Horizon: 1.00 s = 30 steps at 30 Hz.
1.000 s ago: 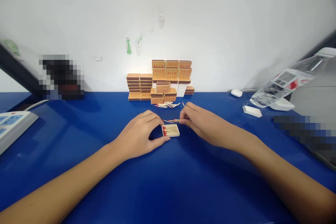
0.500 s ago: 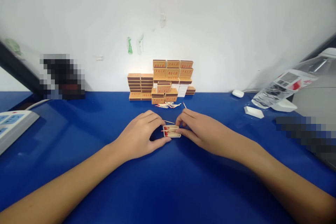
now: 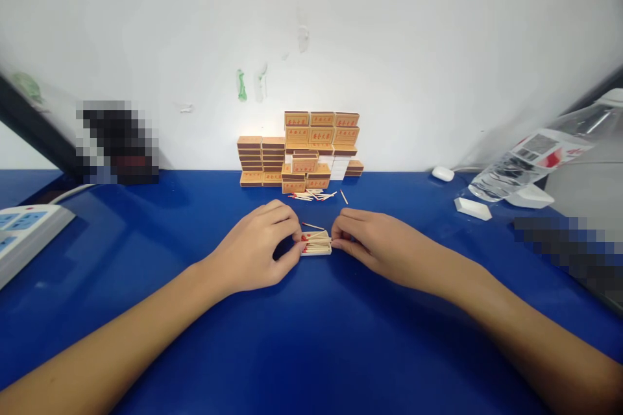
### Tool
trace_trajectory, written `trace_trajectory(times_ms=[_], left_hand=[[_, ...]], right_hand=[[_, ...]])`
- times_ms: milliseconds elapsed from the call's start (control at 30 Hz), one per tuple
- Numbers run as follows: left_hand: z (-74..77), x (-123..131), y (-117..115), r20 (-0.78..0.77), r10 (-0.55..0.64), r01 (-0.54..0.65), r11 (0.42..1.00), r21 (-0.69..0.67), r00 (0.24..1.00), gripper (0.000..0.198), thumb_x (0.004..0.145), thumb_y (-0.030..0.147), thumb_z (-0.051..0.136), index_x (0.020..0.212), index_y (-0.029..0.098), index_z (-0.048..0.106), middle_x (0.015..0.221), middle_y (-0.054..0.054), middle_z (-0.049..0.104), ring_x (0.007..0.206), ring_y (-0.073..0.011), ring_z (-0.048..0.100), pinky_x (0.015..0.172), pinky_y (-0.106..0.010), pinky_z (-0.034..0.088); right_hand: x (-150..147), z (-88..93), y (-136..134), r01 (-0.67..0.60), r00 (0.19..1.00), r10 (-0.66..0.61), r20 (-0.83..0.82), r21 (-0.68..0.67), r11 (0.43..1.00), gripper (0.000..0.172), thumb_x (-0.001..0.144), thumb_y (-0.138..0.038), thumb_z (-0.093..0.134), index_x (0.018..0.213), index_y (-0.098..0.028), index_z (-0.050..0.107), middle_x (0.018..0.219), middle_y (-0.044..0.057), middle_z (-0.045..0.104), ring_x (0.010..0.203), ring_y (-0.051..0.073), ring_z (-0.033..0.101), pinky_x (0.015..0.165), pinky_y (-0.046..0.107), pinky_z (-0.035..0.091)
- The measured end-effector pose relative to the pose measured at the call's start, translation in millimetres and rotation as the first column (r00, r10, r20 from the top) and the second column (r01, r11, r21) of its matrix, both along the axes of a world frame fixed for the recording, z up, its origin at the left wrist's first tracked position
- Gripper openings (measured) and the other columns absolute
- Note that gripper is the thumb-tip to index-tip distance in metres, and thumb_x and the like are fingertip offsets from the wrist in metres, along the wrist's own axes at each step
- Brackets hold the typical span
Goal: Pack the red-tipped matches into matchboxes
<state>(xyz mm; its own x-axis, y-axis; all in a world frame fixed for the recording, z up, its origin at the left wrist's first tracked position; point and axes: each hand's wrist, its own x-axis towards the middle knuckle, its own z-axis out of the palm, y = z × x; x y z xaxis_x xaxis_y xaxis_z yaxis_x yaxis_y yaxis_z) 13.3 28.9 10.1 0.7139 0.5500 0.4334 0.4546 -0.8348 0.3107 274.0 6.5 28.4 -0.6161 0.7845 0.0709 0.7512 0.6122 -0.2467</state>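
A small white matchbox tray (image 3: pixel 317 253) lies on the blue table, filled with red-headed matches (image 3: pixel 317 245). The fingertips and thumb of my left hand (image 3: pixel 263 243) close on the tray's left end, by the match heads. At the opposite end, my right hand (image 3: pixel 365 238) pinches the plain end of a match that sticks out over the tray; its curled fingers partly hide the grip. One loose match (image 3: pixel 313 226) lies just behind the tray. Farther back is a loose pile of matches (image 3: pixel 311 195), with a single match (image 3: pixel 344 196) to its right.
Matchboxes (image 3: pixel 321 136) are stacked against the white wall. To the right are a white eraser-like block (image 3: pixel 473 209), a small white case (image 3: pixel 442 174) and a tilted plastic bottle (image 3: pixel 530 162). A power strip (image 3: pixel 34 233) sits at the left edge, near a blurred dark object (image 3: pixel 119 142).
My left thumb has moved up from the tray's front corner to the match heads. My right fingers have drawn back to the tray's right end, and the tray has shifted slightly left.
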Motion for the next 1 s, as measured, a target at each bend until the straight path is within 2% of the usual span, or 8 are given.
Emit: trace_trajectory(times_ms=[267, 567, 700, 800, 900, 1000], left_hand=[[-0.9, -1, 4, -0.035, -0.007, 0.008, 0.999, 0.040, 0.999, 0.016, 0.107, 0.024, 0.051, 0.099, 0.017, 0.063, 0.102, -0.008, 0.069, 0.097, -0.0229, 0.061, 0.088, -0.041, 0.054], [-9.6, 8, -1, 0.043, -0.012, 0.010, 0.999, 0.053, 0.999, 0.013, 0.106, 0.023, 0.058, 0.097, 0.017, 0.065, 0.101, -0.007, 0.068, 0.098, -0.0225, 0.061, 0.089, -0.040, 0.053], [-9.6, 10, -4, 0.072, -0.008, 0.004, 0.998, 0.057, 0.997, 0.017, 0.107, 0.027, 0.057, 0.096, 0.017, 0.066, 0.100, -0.007, 0.069, 0.098, -0.0225, 0.062, 0.089, -0.041, 0.054], [-7.2, 10, -6, 0.059, 0.026, -0.029, 0.998, 0.051, 0.998, 0.020, 0.102, 0.037, 0.065, 0.099, 0.017, 0.065, 0.101, -0.007, 0.069, 0.096, -0.0241, 0.062, 0.087, -0.043, 0.054], [-6.3, 8, -7, 0.017, 0.065, -0.066, 0.996, 0.056, 0.998, 0.032, 0.092, 0.046, 0.076, 0.101, 0.017, 0.064, 0.102, -0.008, 0.069, 0.096, -0.0266, 0.062, 0.087, -0.046, 0.055], [-7.4, 7, -6, -0.005, 0.060, -0.060, 0.997, 0.058, 0.998, 0.023, 0.094, 0.039, 0.073, 0.096, 0.018, 0.064, 0.103, -0.009, 0.068, 0.098, -0.0266, 0.062, 0.088, -0.045, 0.055]], right_hand=[[-2, -4.2, -1, 0.006, 0.999, -0.002, -0.045, 0.079, 0.997, 0.012, 0.106, -0.021, 0.052, 0.097, -0.020, 0.060, 0.097, 0.005, 0.066, 0.080, 0.018, 0.061, 0.075, 0.031, 0.047], [-5, -5.6, -2, -0.012, 0.997, 0.019, -0.077, 0.084, 0.996, 0.015, 0.107, -0.020, 0.050, 0.100, -0.019, 0.063, 0.100, 0.007, 0.065, 0.084, 0.019, 0.063, 0.075, 0.032, 0.049], [-5, -8.0, 0, -0.018, 0.995, 0.028, -0.099, 0.098, 0.995, 0.015, 0.107, -0.020, 0.050, 0.102, -0.019, 0.064, 0.101, 0.007, 0.065, 0.086, 0.020, 0.064, 0.078, 0.033, 0.051], [-4, -9.5, 0, -0.005, 0.989, 0.020, -0.146, 0.103, 0.995, 0.012, 0.106, -0.019, 0.051, 0.106, -0.019, 0.063, 0.103, 0.007, 0.065, 0.085, 0.019, 0.064, 0.077, 0.033, 0.052], [-6, -10.9, 0, -0.001, 0.983, 0.021, -0.184, 0.110, 0.994, 0.012, 0.105, -0.019, 0.053, 0.112, -0.019, 0.063, 0.107, 0.007, 0.065, 0.085, 0.019, 0.065, 0.076, 0.033, 0.053], [-9, -12.6, 0, -0.030, 0.981, 0.053, -0.184, 0.126, 0.992, 0.015, 0.106, -0.021, 0.052, 0.114, -0.019, 0.064, 0.108, 0.008, 0.063, 0.089, 0.019, 0.064, 0.080, 0.034, 0.054]])
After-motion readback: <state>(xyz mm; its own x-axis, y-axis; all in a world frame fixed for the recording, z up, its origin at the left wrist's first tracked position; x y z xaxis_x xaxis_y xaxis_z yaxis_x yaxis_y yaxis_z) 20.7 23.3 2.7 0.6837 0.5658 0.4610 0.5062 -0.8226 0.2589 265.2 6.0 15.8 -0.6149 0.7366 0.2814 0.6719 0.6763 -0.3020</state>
